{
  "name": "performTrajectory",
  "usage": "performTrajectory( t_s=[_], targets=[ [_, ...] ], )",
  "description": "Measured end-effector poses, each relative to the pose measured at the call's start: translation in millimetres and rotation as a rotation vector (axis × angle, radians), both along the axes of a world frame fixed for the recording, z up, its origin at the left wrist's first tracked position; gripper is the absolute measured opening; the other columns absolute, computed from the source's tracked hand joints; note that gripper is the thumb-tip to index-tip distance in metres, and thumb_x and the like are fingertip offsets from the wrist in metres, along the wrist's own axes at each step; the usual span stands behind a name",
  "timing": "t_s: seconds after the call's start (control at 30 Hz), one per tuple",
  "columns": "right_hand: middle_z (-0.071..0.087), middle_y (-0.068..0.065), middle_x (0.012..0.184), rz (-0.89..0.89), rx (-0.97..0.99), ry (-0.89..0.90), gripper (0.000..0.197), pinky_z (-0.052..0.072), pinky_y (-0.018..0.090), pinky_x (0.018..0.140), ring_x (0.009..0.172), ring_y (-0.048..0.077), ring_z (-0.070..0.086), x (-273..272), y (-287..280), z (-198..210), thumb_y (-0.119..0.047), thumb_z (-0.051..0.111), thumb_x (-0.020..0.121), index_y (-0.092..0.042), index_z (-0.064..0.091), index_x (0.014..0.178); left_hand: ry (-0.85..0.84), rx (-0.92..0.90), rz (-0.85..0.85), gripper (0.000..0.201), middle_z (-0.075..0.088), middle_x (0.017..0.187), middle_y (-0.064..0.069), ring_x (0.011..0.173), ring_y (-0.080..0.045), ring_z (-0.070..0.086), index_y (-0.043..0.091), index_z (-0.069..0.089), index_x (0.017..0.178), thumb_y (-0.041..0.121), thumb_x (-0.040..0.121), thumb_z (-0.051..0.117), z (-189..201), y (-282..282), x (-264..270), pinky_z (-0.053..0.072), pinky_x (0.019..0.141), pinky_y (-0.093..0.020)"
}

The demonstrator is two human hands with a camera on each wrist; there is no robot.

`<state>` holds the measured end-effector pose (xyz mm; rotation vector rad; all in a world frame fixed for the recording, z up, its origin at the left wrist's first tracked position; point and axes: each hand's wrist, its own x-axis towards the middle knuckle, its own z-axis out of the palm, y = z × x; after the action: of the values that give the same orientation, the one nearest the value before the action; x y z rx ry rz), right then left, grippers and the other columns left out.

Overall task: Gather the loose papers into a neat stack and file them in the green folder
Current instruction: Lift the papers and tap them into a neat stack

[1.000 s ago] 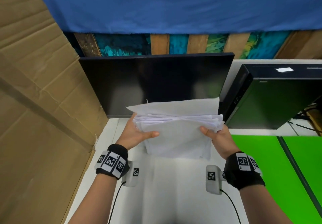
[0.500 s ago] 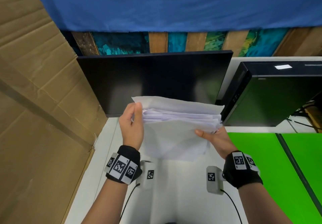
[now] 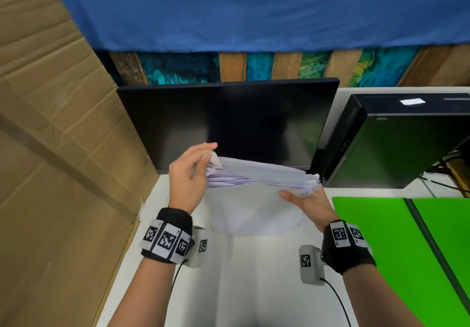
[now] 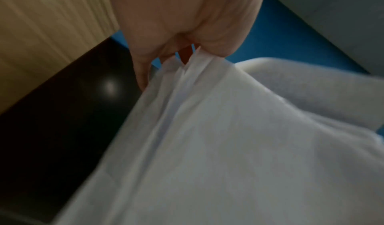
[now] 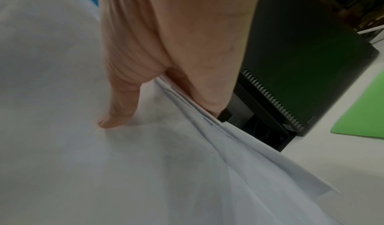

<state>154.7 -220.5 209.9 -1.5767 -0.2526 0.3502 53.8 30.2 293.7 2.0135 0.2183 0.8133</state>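
A thick bundle of white papers (image 3: pixel 256 181) hangs upright above the white desk (image 3: pixel 254 283), its sheet edges uneven. My right hand (image 3: pixel 302 200) grips its right side, thumb (image 5: pixel 118 110) on the near face and fingers behind. My left hand (image 3: pixel 193 171) is raised at the bundle's top left corner, fingers touching the sheet edges (image 4: pixel 187 74) there; a corner curls against them. The green folder (image 3: pixel 396 255) lies open and flat on the desk at the right, with a dark spine line down its middle.
A black monitor (image 3: pixel 229 123) stands right behind the papers. A black computer case (image 3: pixel 407 143) sits at the back right, cables beside it. A large cardboard sheet (image 3: pixel 56 161) leans along the left. Blue cloth hangs over the back wall.
My left hand let go of the bundle's left side and rose to its top left corner. The papers tilted, left edge higher, while the right hand kept its grip.
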Motion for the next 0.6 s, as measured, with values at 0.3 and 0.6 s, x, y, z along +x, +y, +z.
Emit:
performTrajectory(
  t_s=[0.3, 0.6],
  targets=[
    [0.077, -0.013, 0.090, -0.038, -0.028, -0.117, 0.020, 0.054, 0.029, 0.090, 0.092, 0.005, 0.071, 2, 9, 15, -0.007, 0.074, 0.077, -0.020, 0.076, 0.093, 0.091, 0.101, 0.208, 0.024, 0.072, 0.107, -0.004, 0.084, -0.011, 0.061, 0.009, 0.074, 0.104, 0.012, 0.092, 0.052, 10, 12, 2, 0.049, 0.075, -0.016],
    [0.076, -0.002, 0.101, -0.021, -0.055, -0.118, 0.024, 0.053, 0.034, 0.093, 0.097, 0.009, 0.070, 3, 15, 18, -0.010, 0.075, 0.077, -0.017, 0.075, 0.100, 0.209, 0.099, 0.103, 0.025, 0.068, 0.076, -0.015, 0.067, -0.017, 0.056, 0.002, 0.070, 0.080, 0.010, 0.092, 0.049, 3, 16, 6, 0.044, 0.065, -0.024]
  ],
)
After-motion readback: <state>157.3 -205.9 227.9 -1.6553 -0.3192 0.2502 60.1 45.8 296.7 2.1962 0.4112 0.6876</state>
